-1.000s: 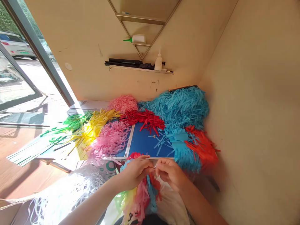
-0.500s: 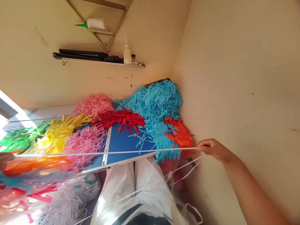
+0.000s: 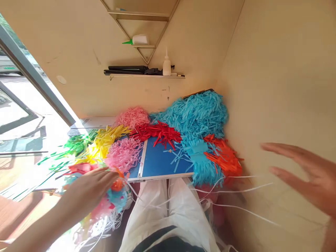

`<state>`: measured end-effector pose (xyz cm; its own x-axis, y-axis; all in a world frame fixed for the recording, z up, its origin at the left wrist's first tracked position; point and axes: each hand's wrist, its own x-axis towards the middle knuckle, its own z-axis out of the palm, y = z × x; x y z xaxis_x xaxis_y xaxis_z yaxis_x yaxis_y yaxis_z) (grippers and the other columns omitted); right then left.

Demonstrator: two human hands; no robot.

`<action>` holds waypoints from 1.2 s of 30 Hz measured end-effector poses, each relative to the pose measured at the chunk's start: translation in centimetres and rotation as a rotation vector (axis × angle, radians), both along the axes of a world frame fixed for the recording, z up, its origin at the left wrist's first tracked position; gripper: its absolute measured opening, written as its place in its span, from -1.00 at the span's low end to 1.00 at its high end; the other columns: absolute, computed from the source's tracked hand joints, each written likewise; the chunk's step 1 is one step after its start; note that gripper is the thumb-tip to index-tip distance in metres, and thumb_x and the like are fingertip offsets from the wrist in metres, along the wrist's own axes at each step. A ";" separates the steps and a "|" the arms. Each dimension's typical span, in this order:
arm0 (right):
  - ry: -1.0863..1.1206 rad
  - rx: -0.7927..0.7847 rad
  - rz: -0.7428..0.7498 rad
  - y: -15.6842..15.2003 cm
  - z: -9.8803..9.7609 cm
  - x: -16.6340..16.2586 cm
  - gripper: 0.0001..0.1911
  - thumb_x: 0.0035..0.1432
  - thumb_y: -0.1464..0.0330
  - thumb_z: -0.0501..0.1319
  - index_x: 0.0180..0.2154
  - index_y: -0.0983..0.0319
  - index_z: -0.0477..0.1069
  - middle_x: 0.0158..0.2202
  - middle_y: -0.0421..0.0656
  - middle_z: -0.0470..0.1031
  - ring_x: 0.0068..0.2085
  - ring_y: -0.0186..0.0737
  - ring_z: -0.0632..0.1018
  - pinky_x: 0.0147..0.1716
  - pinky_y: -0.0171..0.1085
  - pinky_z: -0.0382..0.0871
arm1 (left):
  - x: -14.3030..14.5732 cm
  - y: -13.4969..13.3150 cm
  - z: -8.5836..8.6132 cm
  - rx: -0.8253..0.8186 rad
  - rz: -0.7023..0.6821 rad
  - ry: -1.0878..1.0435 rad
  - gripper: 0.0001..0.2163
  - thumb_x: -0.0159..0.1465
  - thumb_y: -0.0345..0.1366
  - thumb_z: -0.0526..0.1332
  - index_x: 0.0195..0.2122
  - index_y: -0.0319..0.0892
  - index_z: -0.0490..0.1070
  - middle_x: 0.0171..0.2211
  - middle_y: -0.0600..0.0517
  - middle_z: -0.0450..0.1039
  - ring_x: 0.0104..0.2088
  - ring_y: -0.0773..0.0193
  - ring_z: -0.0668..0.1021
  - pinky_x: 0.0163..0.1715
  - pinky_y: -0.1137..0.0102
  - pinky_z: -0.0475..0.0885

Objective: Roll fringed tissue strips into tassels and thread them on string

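My left hand is closed at the left, over a bunch of colourful paper tassels in orange, blue and pink. A white string runs out from beside its fingertips; the grip itself is partly hidden. At the right, in front of the wall, my right hand is open and slightly blurred, thumb and fingers apart with nothing between them. Loose white string ends hang in the air left of and below it. White strands dangle beneath my left hand.
A blue table carries piles of fringed paper: light blue, red, pink, yellow, green and orange. A shelf on the wall holds a white bottle. Walls meet at the right corner.
My right hand has let go of the white string and opened, moving right. The stretched string has gone slack. My view has turned left, showing more of my left arm and the tassels.
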<state>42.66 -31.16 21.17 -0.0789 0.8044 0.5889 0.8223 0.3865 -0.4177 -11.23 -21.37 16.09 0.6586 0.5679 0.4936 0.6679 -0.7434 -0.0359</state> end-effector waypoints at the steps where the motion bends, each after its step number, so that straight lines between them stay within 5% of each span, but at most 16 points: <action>1: 0.008 -0.022 0.097 0.4 -0.8 -4.7 -0.50 0.27 0.19 0.21 0.23 -0.08 0.30 0.21 -0.15 0.39 0.16 -0.08 0.45 0.15 -0.18 0.31 | 1.5 -0.4 0.1 0.034 -0.031 0.044 -0.70 0.34 -0.42 -0.02 -0.20 -0.10 0.52 -0.34 -0.01 0.61 -0.32 0.11 0.62 -0.31 0.30 0.53; 4: 0.093 -0.253 0.448 2.4 -4.3 -17.5 -0.19 0.18 0.26 0.30 0.37 0.08 0.02 0.33 -0.09 0.22 0.29 0.05 0.30 0.21 -0.01 0.28 | 6.9 -0.9 0.4 0.064 -0.158 0.099 -0.73 0.34 -0.45 -0.01 -0.19 -0.15 0.48 -0.35 -0.03 0.62 -0.34 0.14 0.63 -0.32 0.32 0.53; 6: 0.259 -0.414 0.549 4.4 -6.7 -22.4 -0.07 0.05 0.26 0.40 0.36 0.21 0.06 0.29 0.01 0.29 0.26 0.10 0.34 0.20 0.00 0.28 | 9.4 -0.9 0.4 0.074 -0.218 0.086 -0.78 0.36 -0.43 0.00 -0.22 -0.17 0.46 -0.40 -0.03 0.60 -0.38 0.15 0.62 -0.33 0.31 0.54; 7: 0.351 -0.485 0.585 5.4 -7.7 -23.5 -0.19 0.08 0.31 0.37 0.32 0.21 0.16 0.21 -0.02 0.39 0.18 0.05 0.43 0.15 -0.06 0.34 | 10.1 -0.8 0.2 0.076 -0.230 0.081 -0.79 0.37 -0.42 0.01 -0.23 -0.18 0.45 -0.41 -0.02 0.59 -0.39 0.14 0.62 -0.33 0.29 0.54; 9: 0.472 -0.583 0.611 6.9 -9.3 -23.7 -0.51 0.19 0.37 0.25 0.17 0.19 0.40 0.02 -0.09 0.55 0.00 -0.07 0.55 0.02 -0.15 0.42 | 10.4 -0.5 -0.3 0.067 -0.217 0.062 -0.78 0.38 -0.41 0.00 -0.25 -0.18 0.43 -0.42 -0.02 0.59 -0.40 0.14 0.62 -0.35 0.28 0.54; 11: 0.513 -0.587 0.539 7.7 -10.5 -22.6 -0.59 0.19 0.36 0.25 0.09 0.16 0.47 -0.07 -0.12 0.57 -0.10 -0.12 0.57 -0.02 -0.16 0.43 | 10.1 -0.3 -1.3 0.011 -0.177 0.011 -0.77 0.40 -0.40 -0.02 -0.20 -0.17 0.43 -0.40 -0.02 0.60 -0.42 0.16 0.61 -0.43 0.33 0.51; 15: 0.540 -0.537 0.510 8.1 -12.7 -22.2 0.15 -0.32 0.23 0.57 0.32 0.12 0.15 0.23 -0.02 0.33 0.18 0.13 0.39 0.18 0.01 0.24 | 11.6 -0.2 -3.4 -0.247 -0.044 -0.294 -0.76 0.42 -0.30 -0.02 -0.14 -0.12 0.45 -0.36 0.01 0.61 -0.42 0.22 0.61 -0.46 0.41 0.45; 16: 0.590 -0.562 0.564 8.2 -13.3 -22.7 0.19 -0.36 0.21 0.58 0.32 0.11 0.13 0.26 -0.03 0.30 0.21 0.16 0.35 0.19 0.02 0.22 | 12.5 0.0 -3.8 -0.350 -0.007 -0.395 -0.74 0.43 -0.28 -0.03 -0.16 -0.10 0.46 -0.36 0.02 0.60 -0.40 0.22 0.61 -0.42 0.42 0.45; 19: 0.818 -0.626 0.598 8.3 -14.9 -24.5 -0.20 -0.16 0.20 0.49 0.16 0.10 0.36 0.07 -0.12 0.49 0.09 0.12 0.46 0.04 -0.02 0.37 | 15.2 0.8 -4.8 -0.681 0.067 -0.712 -0.79 0.36 -0.17 0.11 -0.08 -0.09 0.45 -0.26 -0.02 0.59 -0.27 0.17 0.62 -0.28 0.37 0.47; 22: 0.975 -0.616 0.466 8.7 -15.9 -24.8 -0.61 -0.04 0.21 0.40 -0.13 0.15 0.54 -0.26 -0.17 0.59 -0.18 0.04 0.57 -0.17 -0.08 0.46 | 16.3 1.9 -6.2 -0.889 0.010 -0.997 -0.22 0.09 -0.07 0.41 0.30 -0.04 0.12 0.13 -0.16 0.41 0.09 -0.01 0.50 -0.01 0.25 0.43; 24: 1.082 -0.607 0.406 9.0 -16.2 -24.2 -0.67 -0.04 0.17 0.39 -0.21 0.17 0.56 -0.35 -0.16 0.58 -0.27 0.00 0.58 -0.22 -0.08 0.47 | 16.0 2.1 -7.5 -1.053 -0.083 -1.099 0.06 -0.04 0.00 0.49 0.39 -0.01 -0.12 0.25 -0.20 0.26 0.21 -0.08 0.38 0.14 0.17 0.32; 26: 1.186 -0.608 0.373 9.1 -16.3 -23.6 -0.64 -0.06 0.14 0.41 -0.21 0.16 0.57 -0.35 -0.14 0.58 -0.29 -0.01 0.58 -0.21 -0.07 0.47 | 15.5 1.7 -9.0 -1.255 -0.151 -1.131 0.13 -0.09 0.08 0.49 0.41 -0.02 -0.15 0.23 -0.20 0.30 0.19 -0.11 0.40 0.18 0.13 0.28; 31: 1.267 -0.599 0.278 9.1 -16.6 -24.1 -0.59 -0.14 0.12 0.47 -0.25 0.18 0.56 -0.33 -0.13 0.60 -0.27 -0.02 0.59 -0.21 -0.10 0.48 | 15.6 -0.2 -11.6 -1.465 -0.220 -1.259 0.08 -0.16 0.08 0.52 0.36 -0.05 0.05 0.14 -0.15 0.42 0.11 -0.12 0.46 0.13 0.13 0.34; 36: 1.186 -0.653 0.263 9.2 -17.5 -25.5 -0.53 -0.19 0.10 0.48 -0.26 0.24 0.55 -0.35 -0.11 0.60 -0.26 0.02 0.58 -0.26 -0.13 0.48 | 15.7 -0.9 -12.3 -1.520 -0.109 -1.265 -0.22 -0.13 -0.22 0.55 0.16 -0.11 0.37 -0.01 -0.10 0.55 0.00 -0.11 0.54 -0.07 0.19 0.48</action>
<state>17.20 -21.94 3.71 0.0091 0.9978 -0.0655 -0.2159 -0.0620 -0.9745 4.50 -22.25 3.75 0.4381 0.8877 -0.1419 -0.2443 0.2695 0.9315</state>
